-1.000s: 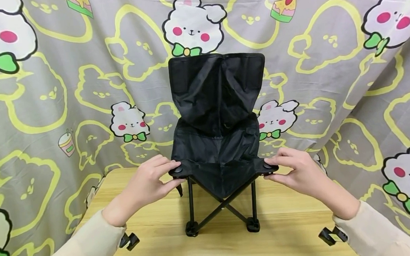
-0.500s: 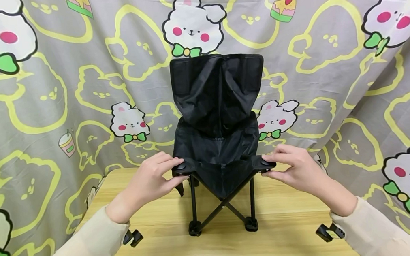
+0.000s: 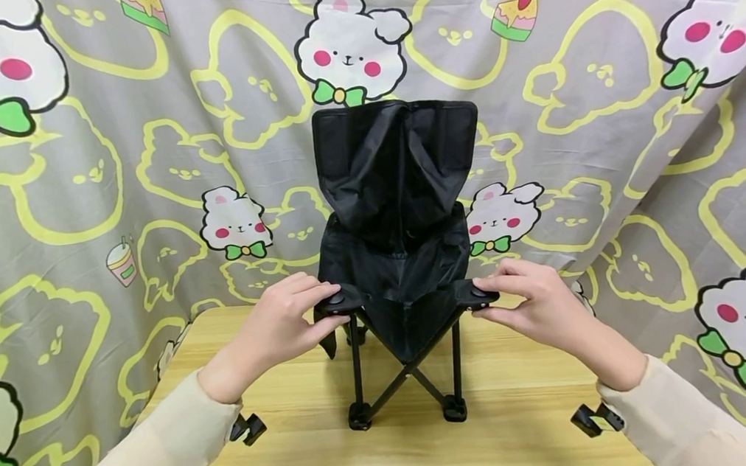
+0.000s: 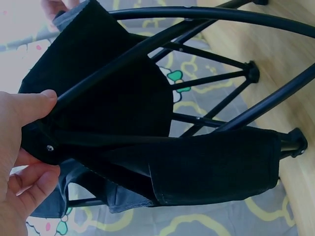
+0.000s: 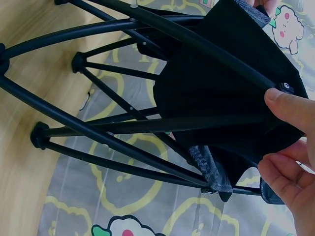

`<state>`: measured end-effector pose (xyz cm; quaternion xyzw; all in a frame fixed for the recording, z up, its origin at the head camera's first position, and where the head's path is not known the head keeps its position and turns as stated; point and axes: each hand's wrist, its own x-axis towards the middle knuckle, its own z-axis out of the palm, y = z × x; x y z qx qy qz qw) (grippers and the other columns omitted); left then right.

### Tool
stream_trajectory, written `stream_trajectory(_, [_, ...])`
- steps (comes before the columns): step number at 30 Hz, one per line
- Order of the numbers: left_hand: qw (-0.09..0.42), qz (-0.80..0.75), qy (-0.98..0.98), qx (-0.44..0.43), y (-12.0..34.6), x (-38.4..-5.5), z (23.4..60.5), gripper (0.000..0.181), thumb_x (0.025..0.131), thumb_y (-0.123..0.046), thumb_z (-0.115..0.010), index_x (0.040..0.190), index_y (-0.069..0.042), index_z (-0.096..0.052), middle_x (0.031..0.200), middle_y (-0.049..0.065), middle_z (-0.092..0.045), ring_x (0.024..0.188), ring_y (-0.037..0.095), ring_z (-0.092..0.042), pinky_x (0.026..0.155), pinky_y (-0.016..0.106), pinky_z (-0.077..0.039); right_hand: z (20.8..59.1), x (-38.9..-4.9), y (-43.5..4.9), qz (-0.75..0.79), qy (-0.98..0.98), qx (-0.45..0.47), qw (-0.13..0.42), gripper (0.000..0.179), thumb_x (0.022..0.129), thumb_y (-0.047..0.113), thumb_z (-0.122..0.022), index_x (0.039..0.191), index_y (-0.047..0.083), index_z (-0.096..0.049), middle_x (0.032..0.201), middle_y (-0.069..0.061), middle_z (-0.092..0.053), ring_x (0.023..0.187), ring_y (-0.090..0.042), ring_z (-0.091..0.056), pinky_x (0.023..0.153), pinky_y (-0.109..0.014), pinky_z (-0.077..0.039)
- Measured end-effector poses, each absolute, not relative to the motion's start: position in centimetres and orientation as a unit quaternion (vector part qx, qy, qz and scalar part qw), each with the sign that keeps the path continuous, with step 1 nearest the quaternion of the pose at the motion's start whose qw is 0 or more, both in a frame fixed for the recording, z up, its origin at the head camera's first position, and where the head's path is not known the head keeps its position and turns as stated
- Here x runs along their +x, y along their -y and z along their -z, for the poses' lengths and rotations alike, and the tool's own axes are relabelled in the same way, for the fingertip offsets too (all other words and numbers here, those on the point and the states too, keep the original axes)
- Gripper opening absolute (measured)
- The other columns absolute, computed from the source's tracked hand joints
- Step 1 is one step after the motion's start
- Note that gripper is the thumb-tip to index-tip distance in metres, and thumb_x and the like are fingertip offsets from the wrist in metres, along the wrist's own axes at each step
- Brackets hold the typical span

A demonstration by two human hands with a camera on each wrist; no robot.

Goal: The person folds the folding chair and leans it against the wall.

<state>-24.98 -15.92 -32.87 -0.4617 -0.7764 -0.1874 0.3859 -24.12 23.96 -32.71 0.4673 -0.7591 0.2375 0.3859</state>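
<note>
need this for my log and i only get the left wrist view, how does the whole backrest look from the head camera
Observer: The backrest rises behind the seat, its black fabric creased.
Operator: ok and how is the right hand on it
Observer: The right hand pinches a front corner, its thumb next to a screw.
Operator: and on top at my end
Observer: The left hand has a fingertip at a round black disc.

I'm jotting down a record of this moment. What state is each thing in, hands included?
Chair: standing on the table, partly folded
Seat: sagging into a V
Backrest: upright, creased
Front poles: crossed
Side flap: hanging down
Left hand: pinching the seat's left front corner
Right hand: pinching the seat's right front corner
Curtain: hanging in folds
</note>
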Motion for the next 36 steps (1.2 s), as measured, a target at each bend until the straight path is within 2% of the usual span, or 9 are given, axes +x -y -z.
stream_trajectory(17, [0.392,0.185,0.776,-0.459,15.2,-24.9,32.2,0.04,0.075,-0.014,-0.101,0.107,0.001,-0.082,0.09,0.008,-0.076,0.077,0.021,-0.069,0.066,0.036,-0.06,32.1,-24.3,-23.4,-0.228,0.76,0.471,0.386,0.051,0.102,0.05,-0.065,0.106,0.004,-0.085,0.086,-0.003,-0.071,0.067,-0.014,-0.059,0.058,-0.02,-0.042])
stream_trajectory(36, [0.399,0.185,0.771,-0.461,14.5,-25.0,31.8,0.04,0.075,-0.012,-0.099,0.108,0.003,-0.082,0.091,0.01,-0.076,0.077,0.022,-0.069,0.065,0.036,-0.059,31.5,-24.5,-22.6,-0.227,0.748,0.484,0.394,0.051,0.104,0.049,-0.065,0.107,0.002,-0.085,0.084,-0.002,-0.068,0.065,-0.012,-0.053,0.057,-0.02,-0.039])
